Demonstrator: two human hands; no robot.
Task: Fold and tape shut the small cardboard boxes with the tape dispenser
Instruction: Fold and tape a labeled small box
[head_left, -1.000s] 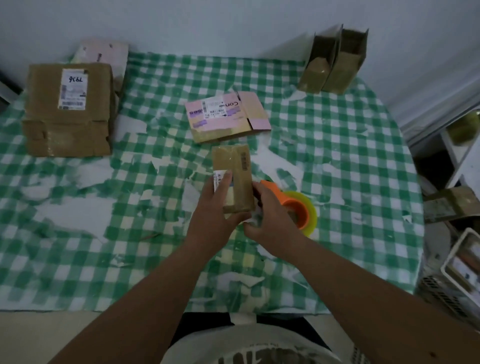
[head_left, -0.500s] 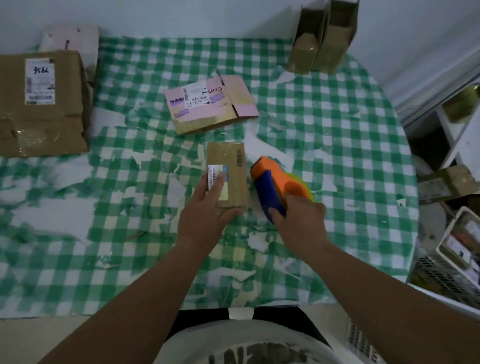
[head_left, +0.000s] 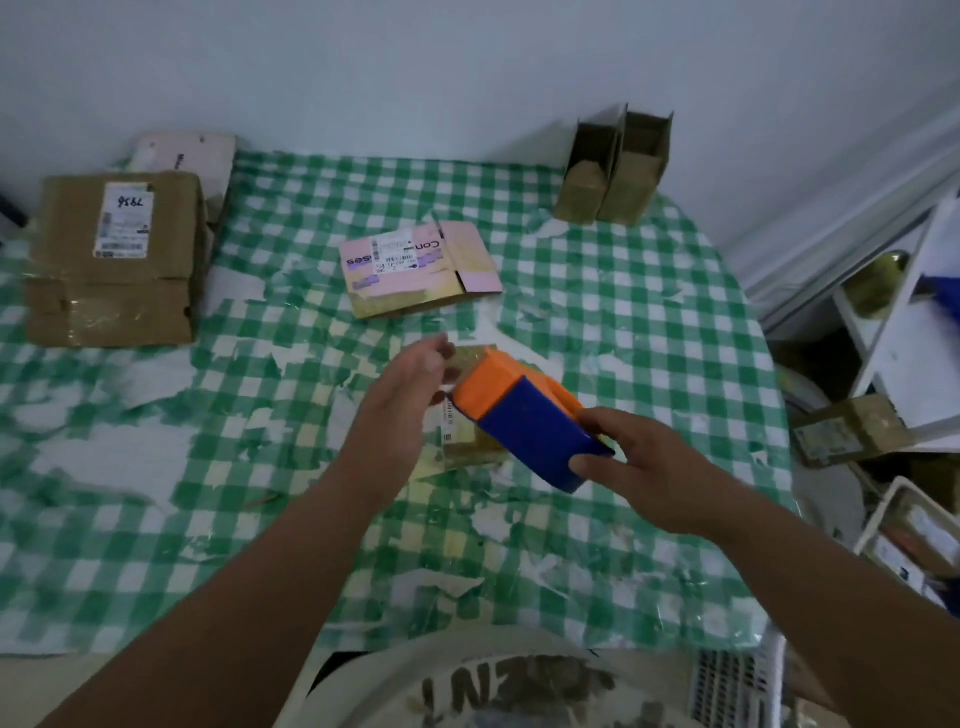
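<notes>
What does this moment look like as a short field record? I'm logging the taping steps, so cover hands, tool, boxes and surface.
left hand: fingers at the far end of the small cardboard box, grip unclear
right hand: grips the blue handle of the tape dispenser
tape dispenser: orange head over the small cardboard box, contact unclear
small cardboard box: lies on the checked tablecloth, mostly hidden
other boxes: pink labelled box flat beyond it; large brown box far left; two open upright boxes against the wall

Dim room: plain pale wall (head_left: 467, 67) behind a table in worn green-checked cloth (head_left: 597, 291), white shelving (head_left: 914, 332) alongside.
</notes>
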